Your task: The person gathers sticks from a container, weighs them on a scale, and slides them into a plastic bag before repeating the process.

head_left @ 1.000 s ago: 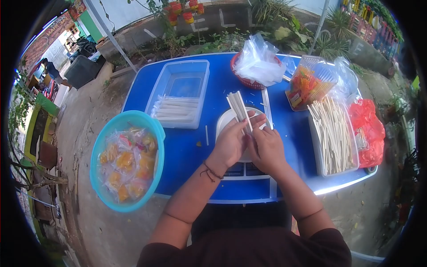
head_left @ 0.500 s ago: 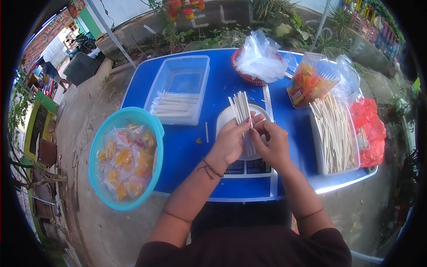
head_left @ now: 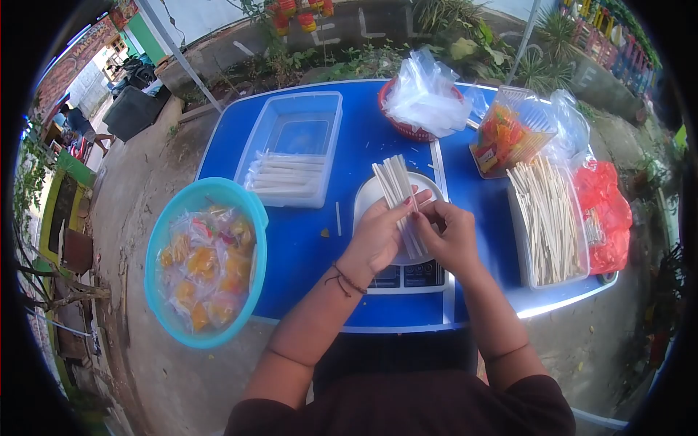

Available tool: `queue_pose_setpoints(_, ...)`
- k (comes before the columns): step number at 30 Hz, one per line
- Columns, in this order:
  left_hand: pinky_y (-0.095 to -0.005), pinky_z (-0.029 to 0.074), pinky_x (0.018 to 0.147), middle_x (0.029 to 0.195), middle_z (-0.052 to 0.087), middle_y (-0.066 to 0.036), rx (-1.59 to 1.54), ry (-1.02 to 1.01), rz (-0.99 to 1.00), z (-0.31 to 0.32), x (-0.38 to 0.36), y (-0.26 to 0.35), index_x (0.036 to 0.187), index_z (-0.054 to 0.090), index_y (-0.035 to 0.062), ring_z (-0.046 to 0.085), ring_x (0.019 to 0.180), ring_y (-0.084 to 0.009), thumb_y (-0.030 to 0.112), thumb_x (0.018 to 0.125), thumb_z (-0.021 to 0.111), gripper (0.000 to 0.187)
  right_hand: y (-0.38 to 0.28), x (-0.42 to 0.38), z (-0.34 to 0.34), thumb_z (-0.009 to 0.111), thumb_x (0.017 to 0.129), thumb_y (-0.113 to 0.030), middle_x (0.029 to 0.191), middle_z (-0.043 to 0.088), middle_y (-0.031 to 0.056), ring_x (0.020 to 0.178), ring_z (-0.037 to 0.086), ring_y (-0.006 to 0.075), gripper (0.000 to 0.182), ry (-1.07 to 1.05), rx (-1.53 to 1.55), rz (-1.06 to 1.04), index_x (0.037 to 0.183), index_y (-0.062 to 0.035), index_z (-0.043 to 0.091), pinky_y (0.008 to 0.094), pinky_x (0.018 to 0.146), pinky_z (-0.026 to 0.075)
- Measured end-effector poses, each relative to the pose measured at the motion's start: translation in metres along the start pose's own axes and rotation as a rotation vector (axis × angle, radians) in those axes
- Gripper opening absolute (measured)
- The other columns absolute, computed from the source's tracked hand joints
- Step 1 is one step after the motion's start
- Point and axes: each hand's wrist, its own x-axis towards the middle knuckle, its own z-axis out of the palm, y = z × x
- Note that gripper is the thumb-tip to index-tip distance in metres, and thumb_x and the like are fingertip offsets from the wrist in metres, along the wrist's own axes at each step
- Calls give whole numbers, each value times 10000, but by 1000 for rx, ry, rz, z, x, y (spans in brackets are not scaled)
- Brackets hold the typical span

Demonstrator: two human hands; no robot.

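Observation:
A bundle of thin pale sticks [head_left: 393, 179] slants between my hands, its lower part looking wrapped in clear plastic. My left hand [head_left: 374, 231] is closed around the bundle from the left, thumb across the front. The thumb and fingers of my right hand [head_left: 452, 234] pinch at the right side of the same bundle; whether they grip sticks or plastic is hard to make out. Under the hands sits a kitchen scale [head_left: 390, 277] with a round white plate [head_left: 365, 195], partly hidden by my hands and the sticks.
On the blue table [head_left: 309, 280] stand a clear bin [head_left: 329, 138] of packed sticks, a red basket [head_left: 416, 132] of plastic bags, a clear container [head_left: 542, 138] with orange packets, a box of loose sticks [head_left: 545, 225] and a red bag [head_left: 609, 251]. A turquoise basin [head_left: 207, 339] holds bagged food.
The top of the bundle leans slightly further left and its sticks are a little more fanned. Both hands keep their hold. A person in the background has shifted.

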Motion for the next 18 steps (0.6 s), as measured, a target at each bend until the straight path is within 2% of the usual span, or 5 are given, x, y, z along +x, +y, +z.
queue_pose_setpoints(2,-356,483,1035,1312,576,-160,-4,2,2,-2,1,-1,1327,446,6,566,1213,-223,66,1014,425,320,1,1,-1,689,841,-108,664,665,83,583,546,55,149,1,73,43,843,41,684,236,544,432)
queue_pose_setpoints(5,-356,490,1025,1298,586,-159,-5,2,21,-4,1,-2,1322,459,0,587,1188,-225,63,1011,430,319,2,2,-2,685,802,-139,689,672,126,568,629,258,143,-1,54,80,816,3,695,353,562,478)
queue_pose_setpoints(11,-341,503,994,1208,628,-154,20,10,46,-6,2,-5,1289,486,-5,616,1128,-220,57,992,490,303,2,1,0,704,772,-137,684,671,107,626,630,274,120,85,-95,-117,764,-22,672,383,607,474)
queue_pose_setpoints(18,-323,517,944,1143,654,-139,77,59,79,-7,1,-7,1214,530,9,631,1069,-192,75,970,560,255,3,2,-2,716,763,-142,688,670,106,633,628,280,122,88,-85,-73,750,-33,664,390,612,474)
